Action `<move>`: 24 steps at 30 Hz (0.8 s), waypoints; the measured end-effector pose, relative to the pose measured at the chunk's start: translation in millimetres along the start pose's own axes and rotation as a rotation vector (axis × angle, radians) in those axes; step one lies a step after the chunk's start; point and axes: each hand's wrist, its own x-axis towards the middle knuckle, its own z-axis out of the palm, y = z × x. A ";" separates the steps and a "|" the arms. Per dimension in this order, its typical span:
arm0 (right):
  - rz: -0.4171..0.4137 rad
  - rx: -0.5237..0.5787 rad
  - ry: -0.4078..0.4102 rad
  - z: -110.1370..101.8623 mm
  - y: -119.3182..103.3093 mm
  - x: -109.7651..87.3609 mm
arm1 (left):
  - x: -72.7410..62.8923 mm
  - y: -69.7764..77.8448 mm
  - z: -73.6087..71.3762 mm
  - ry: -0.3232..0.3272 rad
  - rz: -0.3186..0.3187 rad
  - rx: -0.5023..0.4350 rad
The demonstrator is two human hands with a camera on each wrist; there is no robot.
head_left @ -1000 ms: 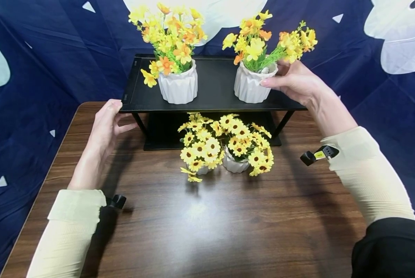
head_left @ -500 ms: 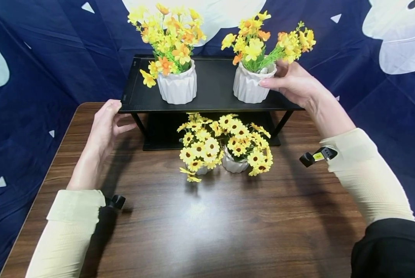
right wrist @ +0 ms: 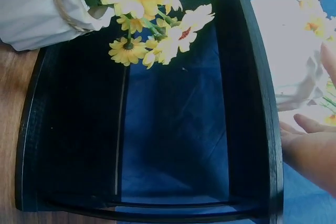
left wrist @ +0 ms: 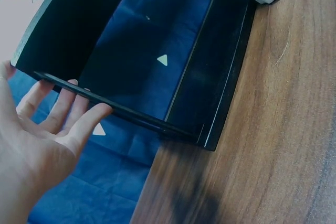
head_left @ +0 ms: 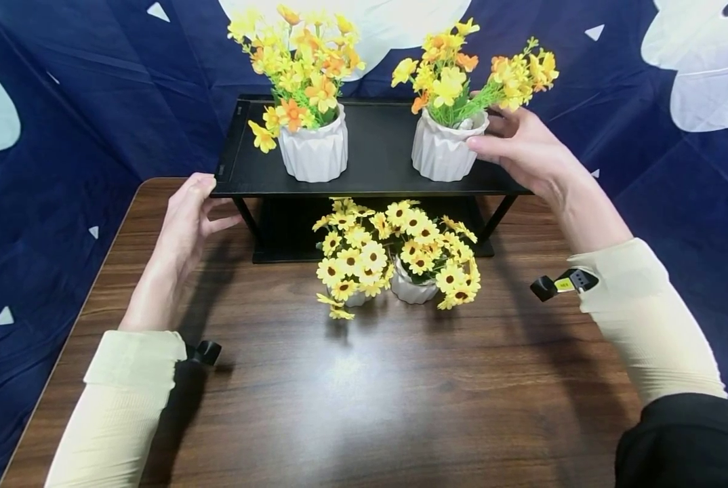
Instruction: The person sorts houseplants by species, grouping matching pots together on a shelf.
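White pot (head_left: 443, 154) on black shelf (head_left: 379, 149), navy backdrop (head_left: 114, 95)

Stretched way out front with both arms (head_left: 116, 407)
Got the left hand (head_left: 184, 215) closer in with loosely spread fingers (left wrist: 90, 123); got the right hand (head_left: 525, 152) farther forward with thumb (head_left: 489, 146) pointing left, kinda split off.
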 end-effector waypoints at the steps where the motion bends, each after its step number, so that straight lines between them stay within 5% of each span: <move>1: -0.023 0.019 0.002 -1.0 0.0 -1.9 | -0.1 -0.1 -0.2 0.000 0.000 0.000; 10: -0.151 0.135 0.080 -19.6 -2.0 -25.5 | -0.4 0.4 -0.3 0.000 -0.002 0.004; 19: -0.296 0.146 0.356 -16.5 -12.2 -41.0 | -0.4 0.5 -0.4 -0.005 0.000 -0.014; 24: -0.465 0.201 0.481 -6.0 -23.7 -48.3 | -0.3 0.4 -0.7 -0.005 0.002 -0.015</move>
